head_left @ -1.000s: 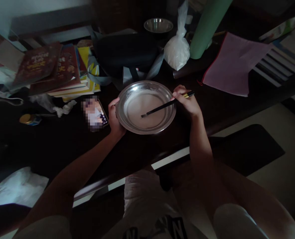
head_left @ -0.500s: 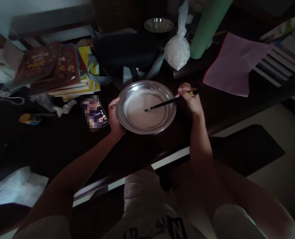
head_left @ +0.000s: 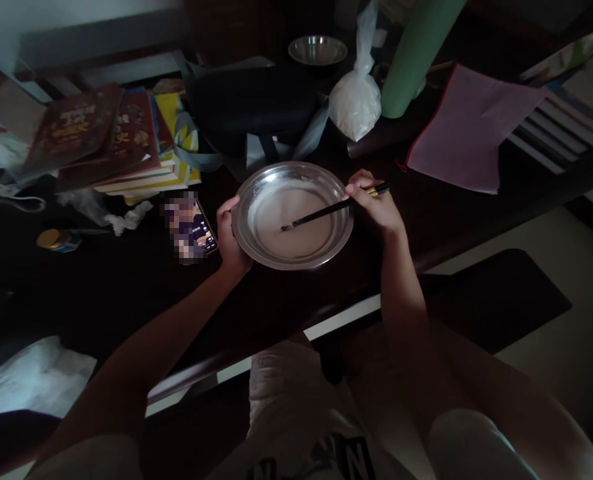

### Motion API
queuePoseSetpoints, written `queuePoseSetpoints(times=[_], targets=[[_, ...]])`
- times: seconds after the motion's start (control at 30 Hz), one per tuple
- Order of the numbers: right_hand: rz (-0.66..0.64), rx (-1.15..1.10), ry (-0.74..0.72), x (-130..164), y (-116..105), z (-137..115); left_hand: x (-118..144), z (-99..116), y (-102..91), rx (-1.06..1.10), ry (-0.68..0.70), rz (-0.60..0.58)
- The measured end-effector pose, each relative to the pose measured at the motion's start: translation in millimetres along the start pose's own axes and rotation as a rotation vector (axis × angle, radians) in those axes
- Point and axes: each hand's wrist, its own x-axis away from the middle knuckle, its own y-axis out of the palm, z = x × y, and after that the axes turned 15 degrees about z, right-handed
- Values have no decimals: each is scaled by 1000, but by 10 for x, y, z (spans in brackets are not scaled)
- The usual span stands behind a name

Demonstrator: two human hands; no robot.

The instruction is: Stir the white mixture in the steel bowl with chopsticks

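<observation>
Steel plate (head_left: 296, 257) btwn both grips

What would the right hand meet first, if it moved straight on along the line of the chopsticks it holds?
The right hand points left across the metal plate. Going on, the chopsticks would probably cross the whitish liquid and meet the far rim, near the left hand; depth is unclear.

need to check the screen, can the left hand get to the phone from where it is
Probably yes. The left hand grips the rim of the metal plate, and the phone lies face up right beside it, with nothing between them. It would have to release the plate.
</observation>
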Motion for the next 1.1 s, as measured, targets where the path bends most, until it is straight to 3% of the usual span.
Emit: queuePoseSetpoints(times=[0.13, 0.3, 0.43, 0.67, 0.9, 1.1], targets=[[57, -13, 2, -6, -19, 37, 10, 2, 4, 15, 7, 8], [-10, -25, 1, -3, -15, 68, 2, -8, 3, 6, 7, -7], [44, -18, -13, -4, -15, 79, -8, -34, -5, 7, 12, -6], [-4, -10, -34, -8, -6, 106, -22, -35, -39, -10, 24, -47], [-11, -16, 13, 6, 4, 5, -18, -30, -26, -13, 21, -32], [57, -20, 33, 11, 15, -32, -36, -45, -59, -49, 45, -35]])
